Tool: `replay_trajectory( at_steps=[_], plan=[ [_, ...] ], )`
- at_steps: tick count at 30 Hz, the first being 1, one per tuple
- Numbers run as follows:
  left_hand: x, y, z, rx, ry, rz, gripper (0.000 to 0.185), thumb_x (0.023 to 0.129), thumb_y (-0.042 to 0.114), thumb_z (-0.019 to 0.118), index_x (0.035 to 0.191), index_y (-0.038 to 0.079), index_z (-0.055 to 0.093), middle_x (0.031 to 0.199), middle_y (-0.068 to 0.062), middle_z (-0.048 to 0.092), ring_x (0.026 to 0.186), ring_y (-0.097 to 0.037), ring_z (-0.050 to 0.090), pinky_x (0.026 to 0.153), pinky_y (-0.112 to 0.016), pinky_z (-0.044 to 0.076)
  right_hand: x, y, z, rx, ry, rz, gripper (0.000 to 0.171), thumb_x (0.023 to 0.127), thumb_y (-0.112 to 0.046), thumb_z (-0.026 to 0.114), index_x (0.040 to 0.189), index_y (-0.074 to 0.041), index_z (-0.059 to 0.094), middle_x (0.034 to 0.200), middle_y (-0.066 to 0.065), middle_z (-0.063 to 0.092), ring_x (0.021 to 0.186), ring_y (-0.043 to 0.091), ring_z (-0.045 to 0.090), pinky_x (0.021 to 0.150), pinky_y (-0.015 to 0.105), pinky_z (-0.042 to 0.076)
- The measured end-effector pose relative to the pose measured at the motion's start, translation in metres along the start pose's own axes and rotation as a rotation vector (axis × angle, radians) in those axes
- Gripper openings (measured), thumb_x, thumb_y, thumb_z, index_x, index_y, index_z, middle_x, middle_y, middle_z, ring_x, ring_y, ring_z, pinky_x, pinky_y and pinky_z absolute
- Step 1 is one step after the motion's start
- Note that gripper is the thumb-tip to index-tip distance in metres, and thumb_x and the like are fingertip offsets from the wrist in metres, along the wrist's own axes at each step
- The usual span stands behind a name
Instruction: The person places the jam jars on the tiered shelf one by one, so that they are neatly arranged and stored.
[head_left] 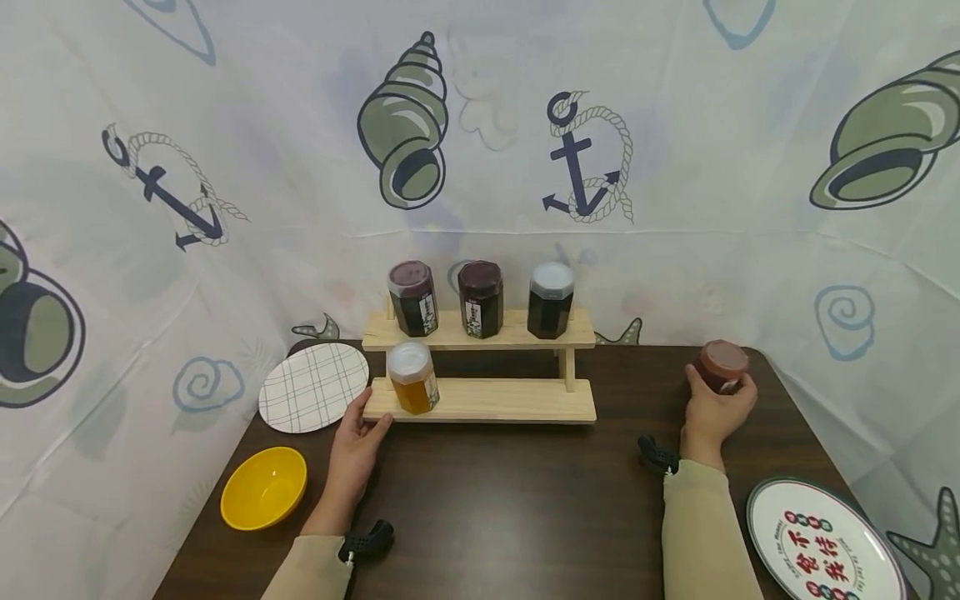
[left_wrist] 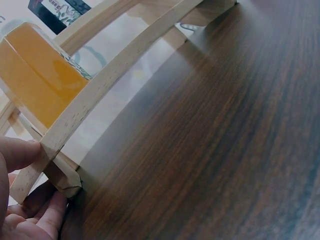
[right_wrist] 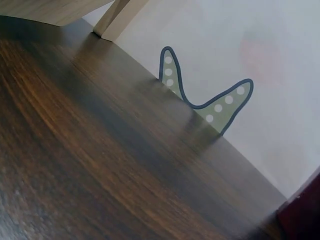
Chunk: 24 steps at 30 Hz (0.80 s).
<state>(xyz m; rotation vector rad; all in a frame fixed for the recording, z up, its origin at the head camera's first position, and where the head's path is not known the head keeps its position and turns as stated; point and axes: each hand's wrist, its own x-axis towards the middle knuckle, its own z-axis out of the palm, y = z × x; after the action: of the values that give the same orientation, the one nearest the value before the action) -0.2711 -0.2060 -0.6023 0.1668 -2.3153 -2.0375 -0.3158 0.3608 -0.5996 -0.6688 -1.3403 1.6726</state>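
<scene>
My left hand (head_left: 354, 454) grips the left end of a two-tier wooden rack (head_left: 495, 402); in the left wrist view the thumb lies at the lower board's edge and the fingers reach under it. A jar of amber contents with a pale lid (head_left: 413, 379) stands on that board, near the hand. Three dark jars line the upper board: one with a purplish lid (head_left: 413, 298), one with a dark brown lid (head_left: 481, 300), one with a whitish lid (head_left: 551, 302). At the table's far right, my right hand (head_left: 716, 414) holds a jar with a reddish-brown lid (head_left: 723, 364); its dark red side (right_wrist: 304, 215) shows in the right wrist view's corner.
Left of the rack lies a white round plate with a grid pattern (head_left: 315, 387), and a yellow bowl (head_left: 264, 488) sits nearer. A white plate with red characters (head_left: 825, 542) lies by the right forearm. A printed cloth (head_left: 495, 183) hangs behind the dark wooden table (head_left: 517, 517).
</scene>
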Motion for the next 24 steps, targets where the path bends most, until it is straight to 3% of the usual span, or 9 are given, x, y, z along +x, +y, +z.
replay_trajectory(
  at_steps=[9,18,24],
  plan=[
    [0.001,-0.002,0.001,0.01,0.0,0.011,0.075,0.109,0.023,0.07,0.173,0.02,0.031,0.181,-0.004,0.029,0.162,-0.025,0.04,0.128,-0.041,0.038,-0.003,-0.019,0.005,-0.002,-0.024,-0.045,0.083,0.078,0.0,0.097,0.147,-0.013,0.054,0.159,0.004,0.048,0.152,0.016,0.045,0.132,0.029,0.034],
    [0.001,-0.003,0.002,0.002,0.003,0.003,0.075,0.109,0.023,0.07,0.173,0.021,0.031,0.181,-0.005,0.028,0.163,-0.025,0.037,0.13,-0.045,0.036,-0.019,-0.082,0.02,-0.059,-0.198,-0.103,0.085,0.079,-0.008,0.098,0.151,-0.018,0.054,0.154,0.003,0.053,0.145,0.022,0.05,0.125,0.044,0.047],
    [0.001,-0.001,0.0,0.007,0.003,-0.005,0.075,0.109,0.023,0.07,0.173,0.02,0.03,0.181,-0.005,0.028,0.164,-0.025,0.036,0.131,-0.045,0.035,-0.042,-0.125,0.028,-0.063,-0.275,-0.114,0.08,0.079,-0.008,0.099,0.148,-0.02,0.06,0.145,0.001,0.058,0.134,0.02,0.054,0.113,0.038,0.054]
  ],
)
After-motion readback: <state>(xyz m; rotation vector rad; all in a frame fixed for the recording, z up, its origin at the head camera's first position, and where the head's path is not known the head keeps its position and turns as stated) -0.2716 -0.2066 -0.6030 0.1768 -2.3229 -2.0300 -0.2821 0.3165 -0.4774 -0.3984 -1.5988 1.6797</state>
